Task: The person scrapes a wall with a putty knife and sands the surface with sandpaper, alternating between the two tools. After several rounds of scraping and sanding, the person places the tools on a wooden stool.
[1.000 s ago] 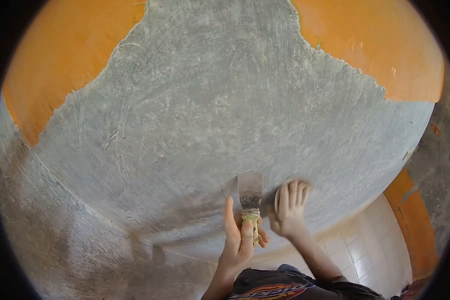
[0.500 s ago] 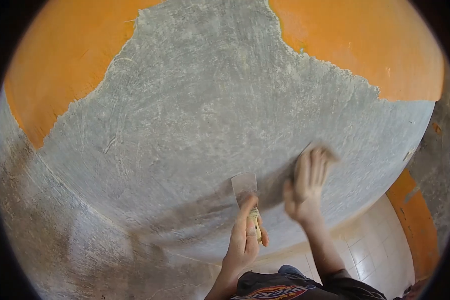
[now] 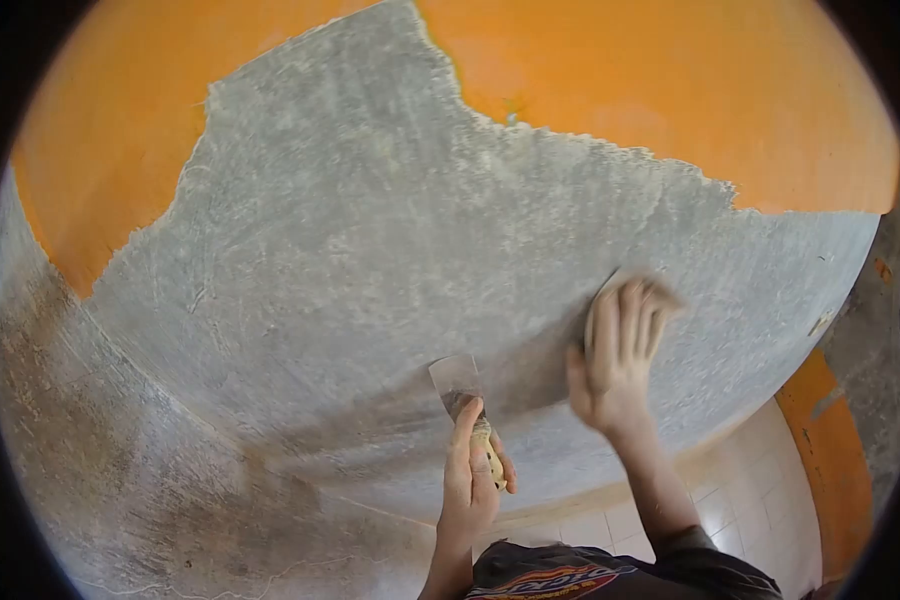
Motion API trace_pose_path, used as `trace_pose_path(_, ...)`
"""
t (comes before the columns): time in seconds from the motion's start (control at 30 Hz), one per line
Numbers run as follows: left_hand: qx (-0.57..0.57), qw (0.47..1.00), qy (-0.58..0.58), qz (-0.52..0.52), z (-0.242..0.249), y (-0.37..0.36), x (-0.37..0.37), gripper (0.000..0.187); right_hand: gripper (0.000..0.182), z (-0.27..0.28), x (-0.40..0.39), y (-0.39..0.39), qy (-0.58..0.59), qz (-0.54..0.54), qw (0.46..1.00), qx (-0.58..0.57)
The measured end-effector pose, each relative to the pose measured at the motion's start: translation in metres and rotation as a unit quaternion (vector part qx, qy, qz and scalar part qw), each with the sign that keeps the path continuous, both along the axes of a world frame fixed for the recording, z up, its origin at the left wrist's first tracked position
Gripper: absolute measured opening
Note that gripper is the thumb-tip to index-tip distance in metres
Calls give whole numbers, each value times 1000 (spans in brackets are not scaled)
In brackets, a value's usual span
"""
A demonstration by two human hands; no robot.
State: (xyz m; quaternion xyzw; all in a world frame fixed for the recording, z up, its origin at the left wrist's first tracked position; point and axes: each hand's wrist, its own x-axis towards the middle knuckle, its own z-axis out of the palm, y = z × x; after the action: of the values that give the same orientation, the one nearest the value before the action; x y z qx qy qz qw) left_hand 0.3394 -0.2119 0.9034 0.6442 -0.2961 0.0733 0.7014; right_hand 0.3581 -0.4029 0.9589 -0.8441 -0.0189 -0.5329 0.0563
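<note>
My left hand [image 3: 468, 485] is wrapped round the pale handle of a putty knife [image 3: 457, 376], its wide metal blade pointing up and away from me. On the bare grey wall [image 3: 350, 270] my right hand [image 3: 622, 365] presses a thin, folded sheet that looks like sandpaper [image 3: 667, 296]. Its edges stick out on both sides of the fingers, and the palm hides the rest. The wall's grey surface is scuffed and streaked, and both hands cast shadows on it.
Orange paint [image 3: 650, 80] with a ragged edge covers the upper wall. Another rough grey wall [image 3: 100, 430] meets it at the left corner. Pale floor tiles [image 3: 760, 490] show at the lower right, beside an orange strip [image 3: 830, 450].
The putty knife and my left hand have shifted slightly left. My right hand stays on the wall with the sheet, slightly higher. The view has turned, with more orange showing above.
</note>
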Motion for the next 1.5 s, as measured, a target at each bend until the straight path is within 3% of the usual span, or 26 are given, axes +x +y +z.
trace_pose_path(0.1,-32,999,20,29,-1,-18,-9,50,61,17,5,-27,-54,-30,998,22)
trace_pose_path(0.17,-47,997,48,43,-3,-29,-13,52,60,4,1,-25,-25,-23,999,20)
trace_pose_path(0.23,-64,993,77,59,-8,-40,-18,54,54,-24,-4,-10,39,-29,999,-3)
trace_pose_path(0.37,-60,991,102,57,-30,-46,-17,50,58,-128,-15,-5,158,72,984,-36)
trace_pose_path(0.47,-54,990,123,40,-54,-48,-17,41,59,-139,-15,-12,120,89,987,-56)
trace_pose_path(0.53,-54,988,143,29,-55,-53,-18,37,59,-83,-9,-16,136,77,987,-37)
trace_pose_path(0.6,-80,983,161,45,-48,-55,-23,32,59,-24,-6,-18,54,36,998,-12)
trace_pose_path(0.7,-86,983,163,24,-43,-48,-23,33,57,-4,5,-15,-26,4,1000,-17)
trace_pose_path(0.77,-73,986,144,44,-41,-40,-15,33,62,-32,8,-6,-9,8,999,-38)
trace_pose_path(0.83,-62,988,130,62,-35,-31,-10,32,63,-75,0,15,93,43,995,22)
trace_pose_path(0.9,-73,992,100,35,-23,-25,-2,31,61,-162,0,38,144,45,988,29)
trace_pose_path(1.0,-71,991,108,20,-14,-15,-1,29,60,-202,2,64,115,45,991,60)
trace_pose_path(1.07,-46,991,125,-7,-16,-4,1,33,61,-144,10,58,124,50,986,100)
trace_pose_path(1.17,-52,987,147,-48,-16,5,3,35,64,-50,14,37,0,54,996,75)
trace_pose_path(1.23,-57,982,169,-66,-18,8,5,39,63,-17,15,36,-38,62,994,81)
trace_pose_path(1.3,-58,976,191,-85,-21,14,8,42,64,-30,24,46,-22,-14,999,33)
trace_pose_path(1.43,-88,951,236,-181,-31,24,17,45,61,-138,28,84,98,-46,993,55)
trace_pose_path(1.5,-103,941,246,-208,-35,26,17,46,58,-156,18,87,74,-25,996,45)
